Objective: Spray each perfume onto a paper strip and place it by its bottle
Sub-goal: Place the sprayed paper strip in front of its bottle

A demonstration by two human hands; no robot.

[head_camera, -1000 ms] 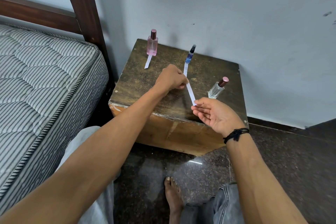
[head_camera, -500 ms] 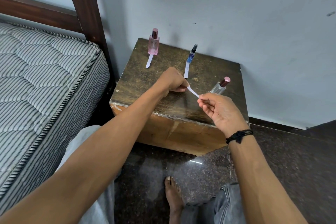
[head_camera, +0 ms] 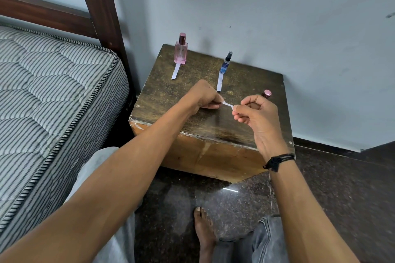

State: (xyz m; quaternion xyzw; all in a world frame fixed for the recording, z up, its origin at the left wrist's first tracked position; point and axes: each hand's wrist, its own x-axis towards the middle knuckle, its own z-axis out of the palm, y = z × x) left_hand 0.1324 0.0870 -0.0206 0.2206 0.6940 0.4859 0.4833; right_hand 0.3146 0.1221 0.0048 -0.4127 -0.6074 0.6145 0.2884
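Both hands meet over the middle of the wooden stand (head_camera: 166, 96), with a short white paper strip (head_camera: 227, 104) stretched between them above its top. The left hand (head_camera: 205, 98) pinches the strip's left end with curled fingers. The right hand (head_camera: 256, 113) pinches the right end between thumb and fingertips and wears a black wristband (head_camera: 277, 159) on its wrist.

At the far left of the stand a pink bottle (head_camera: 181, 52) stands upright. A second strip (head_camera: 176, 71) lies flat on its near side, reaching its base. To the right, by the wall, a slim blue bottle (head_camera: 227, 64) stands with a third strip (head_camera: 220, 81) laid the same way, its near end close to the left hand's knuckles. Farther right, the right hand covers almost all of a third bottle (head_camera: 266, 93), and only its rose cap shows.

A striped mattress (head_camera: 42, 92) and a dark bed post (head_camera: 100, 6) flank the stand on the left, and a pale wall (head_camera: 277, 28) stands behind it. A bare foot (head_camera: 204, 230) rests on the dark floor (head_camera: 342, 198) in the near ground.
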